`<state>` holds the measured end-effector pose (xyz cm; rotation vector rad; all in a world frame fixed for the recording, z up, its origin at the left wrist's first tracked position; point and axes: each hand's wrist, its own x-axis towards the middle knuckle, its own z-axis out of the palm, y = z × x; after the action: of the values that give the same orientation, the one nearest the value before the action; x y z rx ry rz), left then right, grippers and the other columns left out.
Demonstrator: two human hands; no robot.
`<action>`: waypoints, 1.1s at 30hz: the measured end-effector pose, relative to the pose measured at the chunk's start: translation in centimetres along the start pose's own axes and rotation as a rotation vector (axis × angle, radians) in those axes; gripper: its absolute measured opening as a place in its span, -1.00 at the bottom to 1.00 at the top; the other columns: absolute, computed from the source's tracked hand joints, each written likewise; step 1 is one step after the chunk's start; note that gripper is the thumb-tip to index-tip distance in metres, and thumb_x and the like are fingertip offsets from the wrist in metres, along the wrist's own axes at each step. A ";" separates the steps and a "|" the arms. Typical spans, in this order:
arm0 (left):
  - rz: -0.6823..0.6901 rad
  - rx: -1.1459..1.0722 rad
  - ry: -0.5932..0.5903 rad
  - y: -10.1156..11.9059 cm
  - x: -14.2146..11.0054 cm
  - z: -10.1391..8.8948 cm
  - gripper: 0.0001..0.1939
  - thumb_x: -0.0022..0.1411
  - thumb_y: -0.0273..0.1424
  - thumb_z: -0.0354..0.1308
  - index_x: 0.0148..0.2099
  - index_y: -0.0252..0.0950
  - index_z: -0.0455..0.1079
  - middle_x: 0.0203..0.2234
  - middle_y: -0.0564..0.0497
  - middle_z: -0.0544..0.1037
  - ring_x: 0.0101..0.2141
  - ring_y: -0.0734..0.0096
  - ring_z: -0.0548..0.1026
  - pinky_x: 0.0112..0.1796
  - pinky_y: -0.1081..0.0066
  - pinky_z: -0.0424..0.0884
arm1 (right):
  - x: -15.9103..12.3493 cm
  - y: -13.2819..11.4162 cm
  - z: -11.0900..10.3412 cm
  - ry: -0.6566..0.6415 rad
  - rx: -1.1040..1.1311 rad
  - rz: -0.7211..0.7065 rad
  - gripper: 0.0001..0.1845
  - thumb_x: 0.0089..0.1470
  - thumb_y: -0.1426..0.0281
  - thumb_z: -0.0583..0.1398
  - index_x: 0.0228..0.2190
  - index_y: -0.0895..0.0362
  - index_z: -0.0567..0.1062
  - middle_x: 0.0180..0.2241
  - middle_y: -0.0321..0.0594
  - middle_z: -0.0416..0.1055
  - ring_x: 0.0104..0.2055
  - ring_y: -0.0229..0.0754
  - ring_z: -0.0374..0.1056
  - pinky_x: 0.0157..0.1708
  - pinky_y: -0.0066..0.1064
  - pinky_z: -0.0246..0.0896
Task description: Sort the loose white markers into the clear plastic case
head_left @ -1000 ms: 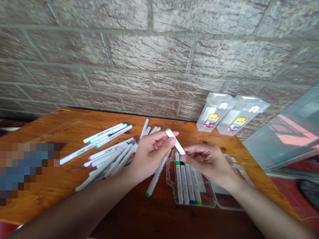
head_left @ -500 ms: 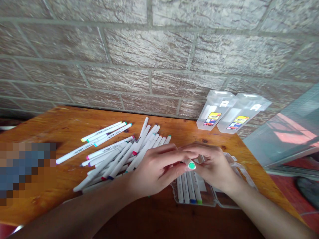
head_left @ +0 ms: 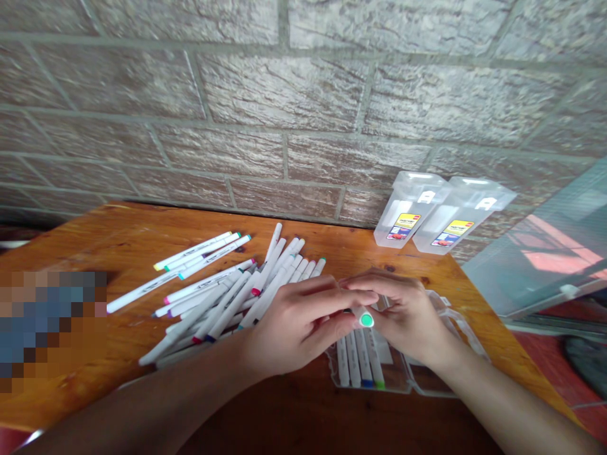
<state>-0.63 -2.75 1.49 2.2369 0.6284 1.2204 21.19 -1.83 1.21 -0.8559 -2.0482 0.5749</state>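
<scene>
Between my two hands is a white marker (head_left: 365,317) with a green end pointing toward me. My left hand (head_left: 303,322) is closed on it, thumb and fingers pinching near the green end. My right hand (head_left: 401,313) curls around the marker's far part, its fingertips partly hidden behind the left fingers. Below the hands lies an open clear plastic case (head_left: 401,382) with several white markers (head_left: 363,360) side by side in its left half, some with blue or green ends. Left of my left hand, a loose pile of white markers (head_left: 222,303) spreads over the wood.
Two clear plastic cases (head_left: 403,212) with yellow and blue labels stand upright against the brick wall (head_left: 246,145). Several markers (head_left: 199,253) lie apart at the left of the wooden table (head_left: 123,240). A blurred-out patch (head_left: 47,328) covers the left edge.
The marker's green end has tipped slightly downward between my fingers. Both hands stay in nearly the same place, and the pile and cases are unchanged.
</scene>
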 end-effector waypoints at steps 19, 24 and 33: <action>0.142 0.000 0.045 -0.4 0.3 0.2 -0.72 0.35 -0.54 0.23 0.09 -0.36 0.53 -0.29 -0.05 0.63 -0.32 0.49 0.52 -0.26 0.53 0.42 | 0.0 0.2 0.1 0.006 -0.012 -0.070 -0.78 0.14 0.56 0.33 -0.16 0.13 0.61 -0.21 -0.14 0.65 -0.19 -0.16 0.58 -0.17 -0.41 0.46; 0.141 0.003 0.048 -0.4 0.3 0.2 -0.71 0.35 -0.54 0.23 0.10 -0.35 0.53 -0.29 -0.05 0.62 -0.34 0.50 0.51 -0.27 0.52 0.41 | 0.0 0.2 0.1 0.003 -0.014 -0.064 -0.78 0.14 0.57 0.33 -0.16 0.13 0.61 -0.22 -0.16 0.64 -0.20 -0.17 0.58 -0.17 -0.42 0.45; 0.144 0.012 0.056 -0.3 0.3 0.2 -0.76 0.36 -0.51 0.21 0.06 -0.34 0.54 -0.37 -0.02 0.59 -0.39 0.49 0.47 -0.32 0.51 0.39 | 0.2 -0.1 0.1 -0.014 -0.002 -0.042 -0.83 0.16 0.55 0.31 -0.20 0.13 0.62 -0.22 -0.15 0.65 -0.21 -0.17 0.57 -0.19 -0.41 0.43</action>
<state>-0.39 -2.34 1.41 2.2984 0.5039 1.3567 21.01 -1.76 1.32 -0.8105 -2.0750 0.5576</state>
